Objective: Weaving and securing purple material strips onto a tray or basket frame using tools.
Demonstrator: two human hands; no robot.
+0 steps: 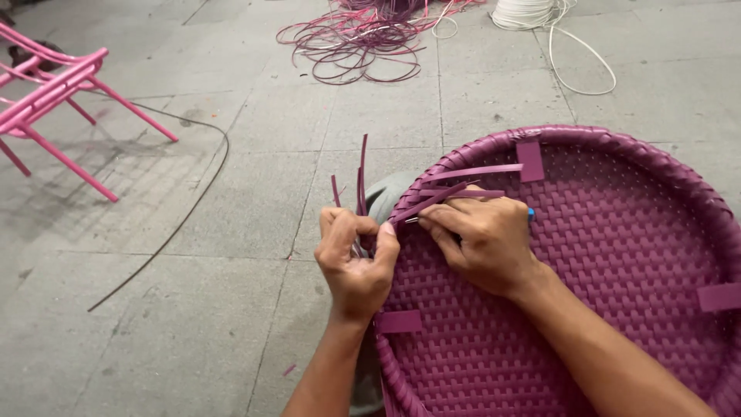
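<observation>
From the head camera, a large round woven panel (587, 255) of purple plastic strips fills the right and near part of the scene, its plaited rim (617, 140) curving across the far side. The weave is a tight, regular basket pattern, and a few flat purple tabs lie across the rim and surface. At the panel's left edge, several loose purple strip ends (361, 179) stick up and outward, unwoven.

The left hand (355, 259) is clenched at that left edge, fingers curled tightly around the base of the loose strips. The right hand (482, 235) lies just beside it on the weave, fingers pinching a strip (432, 199) that slants toward the far right; a thin metal tool with a blue end (530, 214) shows under this hand, mostly hidden. The two hands nearly touch.

The panel lies over grey cloth (386, 197) at its left rim, above a grey paved floor (193, 324). Far left stands a pink metal frame (54, 100). At the far edge lie a tangle of purple strands (355, 38) and a coil of white cord (532, 14). A dark wire (193, 201) curves across the floor.
</observation>
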